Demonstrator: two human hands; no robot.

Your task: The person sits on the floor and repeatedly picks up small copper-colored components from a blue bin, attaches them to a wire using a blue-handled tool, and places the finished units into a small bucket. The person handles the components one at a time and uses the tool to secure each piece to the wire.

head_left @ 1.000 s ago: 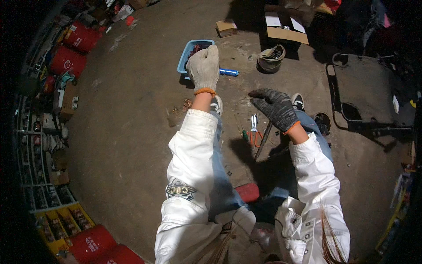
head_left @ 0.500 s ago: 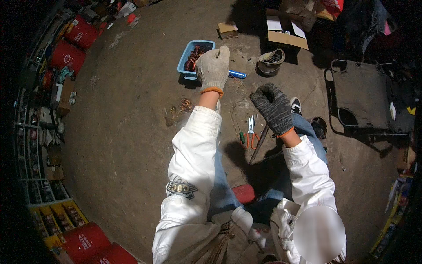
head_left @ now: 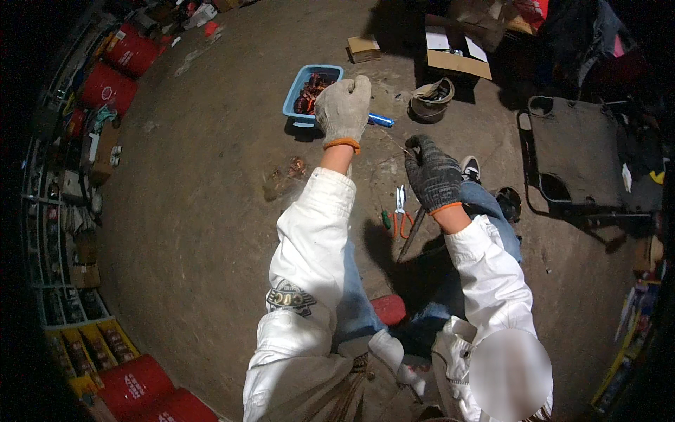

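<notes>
Left hand (head_left: 343, 110) near blue basket (head_left: 301, 121); orange-handled pliers (head_left: 400, 208)

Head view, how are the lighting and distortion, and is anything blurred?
Head view: the left gloved hand and white sleeves are bright, the corners black; head view: a dark shadow lies on the floor between the legs; head view: the shelving at left bows; head view: a round blur hides part of the right sleeve.

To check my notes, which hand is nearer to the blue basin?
Left. The left hand appears over the right side of the basin; the right hand appears lower and farther right.
</notes>
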